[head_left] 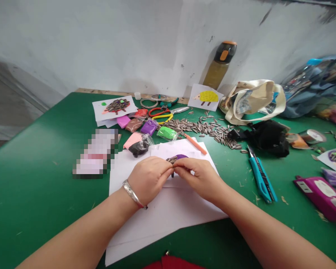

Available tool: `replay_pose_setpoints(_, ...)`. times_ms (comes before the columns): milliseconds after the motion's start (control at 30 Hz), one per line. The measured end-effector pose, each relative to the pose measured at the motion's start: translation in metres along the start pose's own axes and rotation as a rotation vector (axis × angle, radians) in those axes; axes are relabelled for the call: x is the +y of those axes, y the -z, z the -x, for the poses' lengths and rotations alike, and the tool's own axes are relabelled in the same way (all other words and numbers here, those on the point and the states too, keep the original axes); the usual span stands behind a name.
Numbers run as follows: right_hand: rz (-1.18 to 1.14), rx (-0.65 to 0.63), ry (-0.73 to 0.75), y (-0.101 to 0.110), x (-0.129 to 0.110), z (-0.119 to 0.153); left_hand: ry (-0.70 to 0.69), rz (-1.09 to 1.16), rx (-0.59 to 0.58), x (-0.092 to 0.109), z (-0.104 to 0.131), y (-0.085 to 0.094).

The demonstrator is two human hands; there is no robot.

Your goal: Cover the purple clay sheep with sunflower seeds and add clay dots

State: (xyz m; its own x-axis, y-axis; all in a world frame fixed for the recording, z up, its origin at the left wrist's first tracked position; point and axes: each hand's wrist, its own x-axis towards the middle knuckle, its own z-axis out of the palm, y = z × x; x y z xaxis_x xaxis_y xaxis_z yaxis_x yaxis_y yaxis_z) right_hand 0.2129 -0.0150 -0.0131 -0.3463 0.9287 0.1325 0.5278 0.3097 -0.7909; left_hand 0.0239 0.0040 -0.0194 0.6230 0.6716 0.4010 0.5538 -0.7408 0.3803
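Note:
My left hand (149,175) and my right hand (200,177) meet above white paper (145,220). Both are closed, their thumbs and fingertips pinched together and almost touching. Whatever lies between the fingertips is too small and covered to make out. Just behind them, a purple clay shape (181,156) on the paper carries several striped sunflower seeds (172,160) on its left side. My fingers hide most of this shape. A small dark piece shows below the fingertips. An orange stick-like tool (195,144) lies across the paper's far edge.
Loose sunflower seeds (212,130) spread behind the paper, near bagged clay (167,133) and scissors (164,114). A seed-covered hedgehog picture (116,106) and a phone (95,153) are left. A teal utility knife (260,175) lies right, its blade out. A bottle (220,65) stands by the wall.

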Motion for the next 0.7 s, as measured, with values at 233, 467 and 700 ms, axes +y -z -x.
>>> replay_pose_setpoints(233, -0.066, -0.049, -0.127, 0.0001, 0.0012, 0.0006, -0.045, -0.024, 0.02, 0.0016, 0.0007, 0.0006)
replay_pose_setpoints(467, -0.262, -0.121, -0.291, 0.0045, -0.0024, -0.0012, -0.085, -0.002, 0.059, 0.0037, -0.0004, 0.0028)
replay_pose_setpoints(700, -0.405, -0.183, -0.292, 0.0054, -0.0001, -0.0008, -0.105, 0.085, 0.093, 0.0052, -0.0023, 0.0059)
